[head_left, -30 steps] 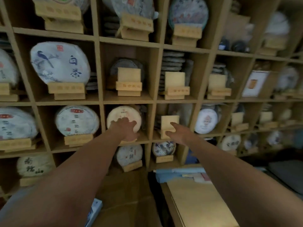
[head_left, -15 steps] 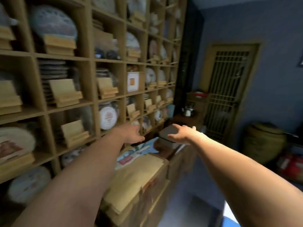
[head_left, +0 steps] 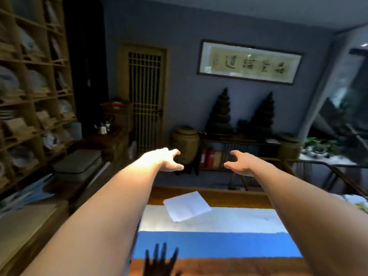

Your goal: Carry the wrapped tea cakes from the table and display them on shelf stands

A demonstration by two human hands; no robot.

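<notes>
Both arms reach forward over a wooden table (head_left: 229, 196). My left hand (head_left: 161, 161) and my right hand (head_left: 240, 163) hang in the air with fingers spread and hold nothing. The table carries a white and blue cloth (head_left: 217, 232) and a white sheet of paper (head_left: 186, 206). The wooden shelf unit (head_left: 33, 92) with tea cakes on stands runs along the far left, blurred. At the right edge of the table a wrapped item (head_left: 358, 203) shows only in part; I cannot tell what it is.
A low counter (head_left: 25, 226) with papers and a grey cushion (head_left: 77, 165) lines the left side. Ahead are a lattice door (head_left: 145, 100), a large jar (head_left: 186, 143), a dark sideboard (head_left: 241, 154) and a chair frame (head_left: 328, 172) at right.
The view has swung right, away from the shelves toward the table and the back wall. Both hands left the shelf stands and now hover with nothing in them over the table.
</notes>
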